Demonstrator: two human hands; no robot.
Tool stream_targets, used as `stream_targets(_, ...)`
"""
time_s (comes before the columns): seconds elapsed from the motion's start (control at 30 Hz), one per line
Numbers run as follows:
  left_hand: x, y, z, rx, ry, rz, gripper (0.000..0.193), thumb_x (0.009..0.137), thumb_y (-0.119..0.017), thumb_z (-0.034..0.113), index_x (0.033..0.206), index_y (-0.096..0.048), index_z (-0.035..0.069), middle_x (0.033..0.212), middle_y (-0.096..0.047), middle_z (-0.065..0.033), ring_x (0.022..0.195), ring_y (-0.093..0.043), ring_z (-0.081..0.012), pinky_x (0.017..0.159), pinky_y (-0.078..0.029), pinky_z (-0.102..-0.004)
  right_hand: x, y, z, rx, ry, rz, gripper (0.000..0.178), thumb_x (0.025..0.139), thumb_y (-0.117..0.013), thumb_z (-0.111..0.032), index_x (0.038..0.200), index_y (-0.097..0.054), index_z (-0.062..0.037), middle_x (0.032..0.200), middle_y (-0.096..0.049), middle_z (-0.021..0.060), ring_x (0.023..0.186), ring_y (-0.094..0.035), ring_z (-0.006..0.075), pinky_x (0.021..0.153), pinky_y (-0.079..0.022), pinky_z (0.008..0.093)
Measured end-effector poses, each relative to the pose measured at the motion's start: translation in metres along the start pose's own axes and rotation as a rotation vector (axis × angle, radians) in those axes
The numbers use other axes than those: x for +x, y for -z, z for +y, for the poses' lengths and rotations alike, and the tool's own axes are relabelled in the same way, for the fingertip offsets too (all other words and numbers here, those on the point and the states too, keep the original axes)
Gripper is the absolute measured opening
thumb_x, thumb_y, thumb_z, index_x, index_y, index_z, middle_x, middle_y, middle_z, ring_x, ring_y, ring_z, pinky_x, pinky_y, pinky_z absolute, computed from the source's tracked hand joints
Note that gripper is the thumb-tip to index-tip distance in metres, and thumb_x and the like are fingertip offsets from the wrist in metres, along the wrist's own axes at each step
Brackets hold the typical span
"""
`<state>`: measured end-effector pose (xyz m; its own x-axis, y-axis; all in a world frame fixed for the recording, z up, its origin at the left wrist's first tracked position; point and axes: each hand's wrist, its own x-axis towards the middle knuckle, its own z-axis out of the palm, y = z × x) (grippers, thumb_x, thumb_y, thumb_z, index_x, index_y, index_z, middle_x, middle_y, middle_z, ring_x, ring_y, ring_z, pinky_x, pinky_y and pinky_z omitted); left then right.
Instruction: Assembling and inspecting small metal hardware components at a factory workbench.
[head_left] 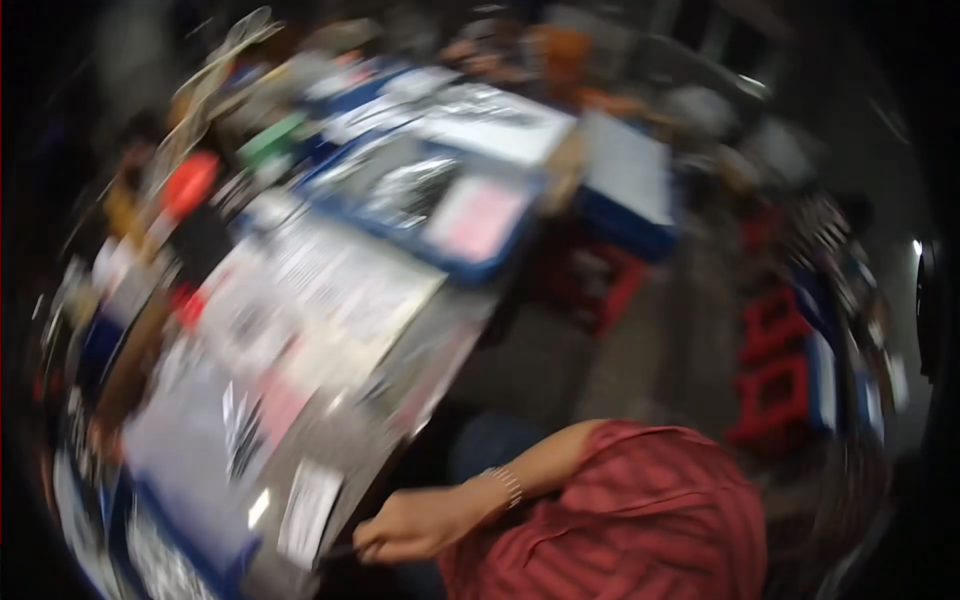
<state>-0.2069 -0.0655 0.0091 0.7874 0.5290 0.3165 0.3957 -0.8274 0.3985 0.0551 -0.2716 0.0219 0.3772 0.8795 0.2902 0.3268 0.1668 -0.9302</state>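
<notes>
The whole picture is smeared by motion. My left hand (410, 525) is at the near edge of a long grey table (440, 350), with its fingers curled shut. A beaded bracelet (505, 485) sits on the wrist, and the bare forearm comes out of a red striped short sleeve (640, 510). A thin dark streak shows by the fingers, too blurred to tell whether the hand grips it. A white card (305, 510) lies on the table just left of the hand. My right hand is out of view.
Papers and blue trays (470, 260) cover the table, with a red object (190, 185) and a green one (270, 135) on its far left side. Red stools (775, 370) stand on the floor to the right. Blurred clutter fills the background.
</notes>
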Motion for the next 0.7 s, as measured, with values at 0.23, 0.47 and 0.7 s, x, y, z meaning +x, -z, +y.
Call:
stream_targets(0.23,0.029,-0.052,0.093,-1.303,-0.225,-0.468,0.026,0.092,-0.064,0.01,0.115,-0.066,-0.001,0.107,-0.069,-0.0176,0.096,-0.065,-0.0308,0.089,-0.05,-0.0387,-0.037,0.01,-0.022,0.037,-0.041,0.205,0.016,0.097,-0.055,-0.015,0.093,-0.062,-0.0004,0.071,-0.066,0.0095,0.064,-0.066,0.0206,0.06,-0.051,0.0336)
stream_targets(0.47,0.051,-0.054,0.158,-1.522,-0.426,-0.645,0.023,0.092,-0.063,0.01,0.112,-0.066,-0.001,0.104,-0.068,-0.0165,0.093,-0.064,-0.0284,0.086,-0.049,-0.0374,-0.036,0.011,-0.026,0.165,-0.096,0.267,0.023,0.097,-0.054,-0.02,0.092,-0.063,0.0001,0.069,-0.067,0.0067,0.063,-0.065,0.0172,0.058,-0.05,0.0309)
stream_targets(0.7,0.062,-0.06,0.228,-1.683,-0.576,-0.79,0.021,0.092,-0.063,0.009,0.11,-0.066,-0.002,0.102,-0.067,-0.0153,0.089,-0.063,-0.0261,0.082,-0.049,-0.0361,-0.042,0.019,-0.027,0.198,-0.087,0.174,0.022,0.097,-0.054,-0.02,0.093,-0.064,-0.0009,0.071,-0.067,0.0053,0.064,-0.064,0.0159,0.06,-0.05,0.0302)
